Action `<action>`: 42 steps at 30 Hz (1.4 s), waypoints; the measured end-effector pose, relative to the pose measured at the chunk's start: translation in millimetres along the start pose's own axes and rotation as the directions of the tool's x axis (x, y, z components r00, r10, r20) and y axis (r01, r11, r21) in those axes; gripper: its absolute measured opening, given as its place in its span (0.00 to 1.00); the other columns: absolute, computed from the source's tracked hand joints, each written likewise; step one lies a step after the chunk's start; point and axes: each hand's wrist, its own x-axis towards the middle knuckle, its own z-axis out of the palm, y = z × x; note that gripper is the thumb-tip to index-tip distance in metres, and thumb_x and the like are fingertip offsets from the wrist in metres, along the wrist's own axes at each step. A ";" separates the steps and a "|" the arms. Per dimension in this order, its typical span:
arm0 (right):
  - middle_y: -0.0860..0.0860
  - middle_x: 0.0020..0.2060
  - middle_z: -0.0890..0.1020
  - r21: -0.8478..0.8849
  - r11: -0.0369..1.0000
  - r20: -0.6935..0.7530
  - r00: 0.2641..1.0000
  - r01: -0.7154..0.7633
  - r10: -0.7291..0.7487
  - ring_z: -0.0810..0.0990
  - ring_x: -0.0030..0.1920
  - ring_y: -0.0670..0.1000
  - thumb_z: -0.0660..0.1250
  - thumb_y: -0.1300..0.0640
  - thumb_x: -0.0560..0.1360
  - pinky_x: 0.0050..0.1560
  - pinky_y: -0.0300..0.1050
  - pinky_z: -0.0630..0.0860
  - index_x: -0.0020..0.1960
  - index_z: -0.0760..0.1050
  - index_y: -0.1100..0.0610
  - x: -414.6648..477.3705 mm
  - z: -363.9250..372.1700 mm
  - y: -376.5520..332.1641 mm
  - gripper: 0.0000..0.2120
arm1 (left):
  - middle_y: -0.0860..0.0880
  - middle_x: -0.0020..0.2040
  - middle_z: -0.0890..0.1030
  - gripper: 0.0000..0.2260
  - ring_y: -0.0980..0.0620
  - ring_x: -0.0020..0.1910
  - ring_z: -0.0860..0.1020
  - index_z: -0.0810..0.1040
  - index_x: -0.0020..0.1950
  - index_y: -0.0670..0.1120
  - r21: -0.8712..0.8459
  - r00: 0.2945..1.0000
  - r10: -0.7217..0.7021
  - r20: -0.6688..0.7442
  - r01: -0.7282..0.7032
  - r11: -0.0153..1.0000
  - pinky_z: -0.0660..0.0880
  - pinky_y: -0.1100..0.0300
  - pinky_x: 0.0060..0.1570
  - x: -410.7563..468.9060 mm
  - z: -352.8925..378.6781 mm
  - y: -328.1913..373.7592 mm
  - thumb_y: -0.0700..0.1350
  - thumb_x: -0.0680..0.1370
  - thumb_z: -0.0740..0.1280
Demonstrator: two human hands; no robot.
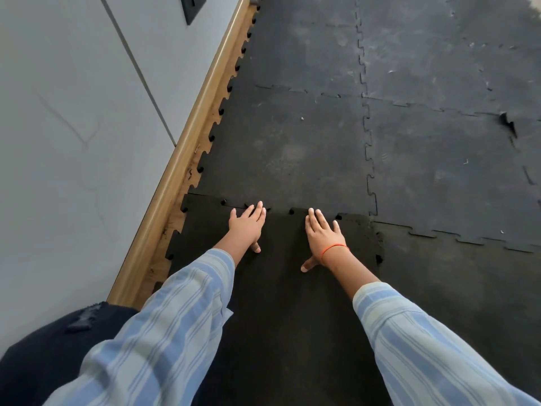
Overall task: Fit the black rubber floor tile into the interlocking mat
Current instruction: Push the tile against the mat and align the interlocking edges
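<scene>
A black rubber floor tile [281, 288] with toothed edges lies on the floor right in front of me. Its far edge meets the interlocking mat [287, 148], a field of dusty dark grey tiles. Several teeth along that seam still show small open gaps. My left hand [247, 227] lies flat on the tile near the far edge, fingers spread. My right hand [323, 237] lies flat beside it, fingers spread too, with an orange band on the wrist. Neither hand grips anything.
A wooden skirting board [187, 148] runs along the left edge of the mat below a grey wall [73, 127] with a dark switch plate [193, 7]. The mat has a torn spot [508, 123] at the right. My dark-clothed knee [52, 356] is at the lower left.
</scene>
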 end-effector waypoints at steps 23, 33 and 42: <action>0.57 0.75 0.31 -0.057 0.997 0.142 0.988 -0.052 0.059 0.35 0.77 0.57 0.79 0.48 0.64 0.78 0.54 0.45 0.76 0.30 0.60 7.6 -21.4 -17.4 0.64 | 0.47 0.77 0.32 0.40 0.47 0.77 0.38 0.36 0.77 0.45 -0.107 0.992 0.093 0.080 -0.084 0.991 0.46 0.40 0.74 5.4 -12.8 16.5 0.33 0.77 0.62; 0.56 0.78 0.45 0.061 0.998 -0.040 0.999 0.031 -0.029 0.43 0.78 0.56 0.81 0.40 0.55 0.78 0.55 0.47 0.77 0.37 0.62 8.1 -17.9 4.6 0.70 | 0.54 0.79 0.38 0.32 0.47 0.77 0.38 0.42 0.79 0.49 -0.365 0.988 0.104 -0.118 -0.140 0.920 0.44 0.38 0.72 11.5 -2.8 48.7 0.38 0.80 0.56; 0.58 0.78 0.48 0.073 0.996 -0.031 0.998 0.053 -0.051 0.45 0.78 0.59 0.80 0.39 0.56 0.78 0.55 0.49 0.78 0.42 0.63 15.8 -18.3 6.3 0.67 | 0.54 0.78 0.35 0.35 0.47 0.76 0.35 0.38 0.78 0.50 -0.384 0.989 0.123 -0.079 -0.145 0.912 0.42 0.39 0.74 -0.6 -5.7 56.3 0.37 0.79 0.58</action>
